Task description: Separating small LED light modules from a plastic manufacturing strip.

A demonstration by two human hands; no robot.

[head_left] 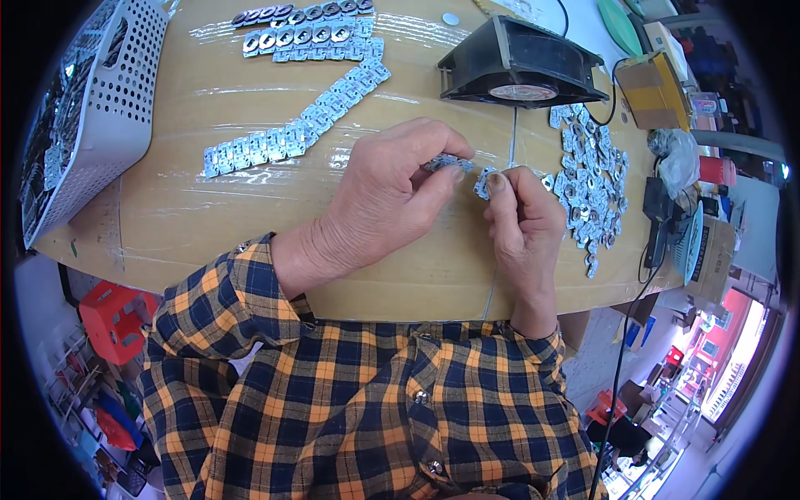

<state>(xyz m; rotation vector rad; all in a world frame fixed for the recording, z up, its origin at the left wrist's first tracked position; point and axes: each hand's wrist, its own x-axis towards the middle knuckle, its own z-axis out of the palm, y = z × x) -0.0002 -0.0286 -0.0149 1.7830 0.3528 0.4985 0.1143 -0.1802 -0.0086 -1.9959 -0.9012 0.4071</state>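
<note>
My left hand [385, 193] is closed on a short stack of small silvery metal pieces [450, 162], pinched between thumb and fingers. Just to the right, my right hand [527, 212] pinches one similar small metal piece [482, 182] between thumb and forefinger. The two hands are close together above the table, with a narrow gap between the pieces. A loose pile of the same metal pieces [593, 179] lies right of my right hand. Beyond my left hand, more pieces are laid in an angled row [337, 104], and further rows [308, 35] lie at the far side.
A white perforated basket [125, 96] holding metal parts stands at the left. A black fan [523, 62] sits at the far right-centre, its cable running right. Cardboard boxes, a plastic bag [677, 158] and a black power adapter [657, 200] line the right edge. A red stool [117, 321] stands below left.
</note>
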